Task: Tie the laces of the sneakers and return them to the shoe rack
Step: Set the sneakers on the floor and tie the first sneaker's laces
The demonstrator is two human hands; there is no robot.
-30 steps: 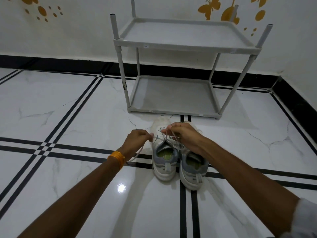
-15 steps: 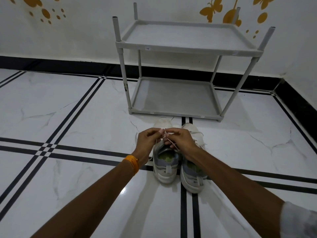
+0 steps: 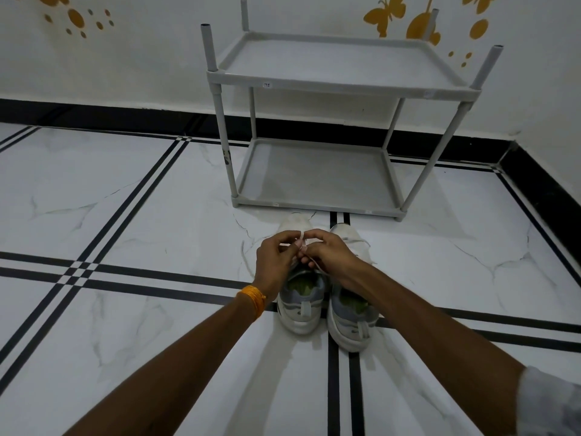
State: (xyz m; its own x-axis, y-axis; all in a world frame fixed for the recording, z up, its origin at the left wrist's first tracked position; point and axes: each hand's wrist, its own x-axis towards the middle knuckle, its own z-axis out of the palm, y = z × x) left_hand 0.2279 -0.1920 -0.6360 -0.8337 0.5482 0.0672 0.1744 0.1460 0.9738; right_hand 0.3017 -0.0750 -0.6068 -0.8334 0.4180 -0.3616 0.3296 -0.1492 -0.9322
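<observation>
Two white and grey sneakers stand side by side on the floor, toes toward the rack: the left sneaker (image 3: 300, 305) and the right sneaker (image 3: 350, 316). Both my hands hover over the left sneaker's tongue. My left hand (image 3: 276, 258) pinches a white lace (image 3: 302, 239) between thumb and fingers. My right hand (image 3: 330, 254) pinches the same lace from the other side, fingertips almost touching the left ones. The hands hide the lacing of the left sneaker. The grey two-tier shoe rack (image 3: 339, 86) stands just beyond the toes, both shelves bare.
White marble floor (image 3: 125, 325) with black stripe lines spreads all around. A white wall with orange butterfly decals and a black skirting (image 3: 125, 119) runs behind the rack and along the right side. An orange band circles my left wrist.
My hands, apart and pulling the lace ends a second ago, have come together over the left sneaker and now hold the lace pinched between them. The sneakers have not moved.
</observation>
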